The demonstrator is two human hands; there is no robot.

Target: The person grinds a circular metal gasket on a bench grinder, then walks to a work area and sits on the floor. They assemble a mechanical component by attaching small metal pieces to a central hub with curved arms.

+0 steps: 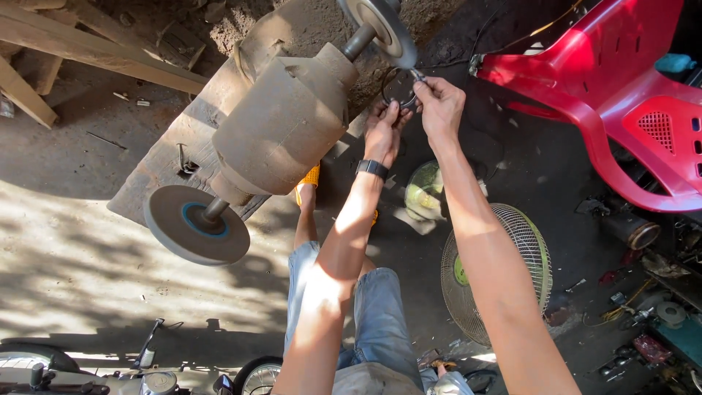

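Both hands met on one dark metal ring (398, 88), held up just under the far grinding wheel (382, 28). Right hand (437, 106): grip closed, fingertips pinching the ring's right edge. Left hand (384, 132): fingers closed on the ring's lower left edge, back of hand to the camera, black wristband (372, 168) on the wrist. Whether the ring touched the wheel could not be made out; the contact point was small and shadowed.

Both forearms ran straight up from the bottom of the view, nearly parallel, elbows cut off by the frame.

Grinder motor (281, 124): one dusty, barrel-shaped body with two wheels, the far one partly cut off at the top edge, the near wheel (196, 224) in full view with a blue centre. It sat on a wooden plank desk (157, 164), which it mostly hid.

Below: jeans-clad knees (376, 314), one orange sandal (311, 177) partly hidden behind the motor. Floor held one round fan guard (530, 256), the arm crossing its left part. One red plastic chair (614, 88) at upper right, cut off. Clutter at lower right too small to identify. Motorbike parts (88, 377) along the bottom edge, cropped.
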